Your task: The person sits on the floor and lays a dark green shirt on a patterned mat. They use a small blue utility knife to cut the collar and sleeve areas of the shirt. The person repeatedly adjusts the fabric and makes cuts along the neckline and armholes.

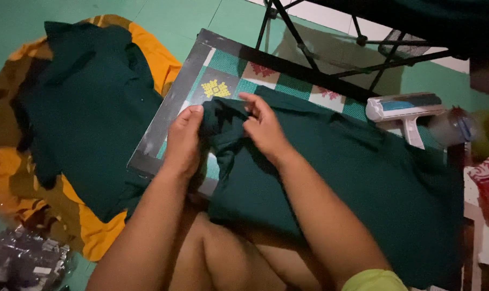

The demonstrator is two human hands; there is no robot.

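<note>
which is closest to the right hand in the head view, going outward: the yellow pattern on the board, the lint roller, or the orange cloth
1. yellow pattern, just up-left of the right hand, on the board.
2. orange cloth, further left, on the floor.
3. lint roller, far right, on the green garment's edge.

Left hand (182,141) and right hand (263,128) pinching dark green garment (336,172) over patterned board (223,81), white lint roller (403,108) right of board, green pile (88,108) left

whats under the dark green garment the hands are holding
Under the dark green fabric garment lies a flat patterned board with a dark border; only its left and top edges show. Both hands, left and right, pinch the cloth. The rest underneath is covered.
</note>
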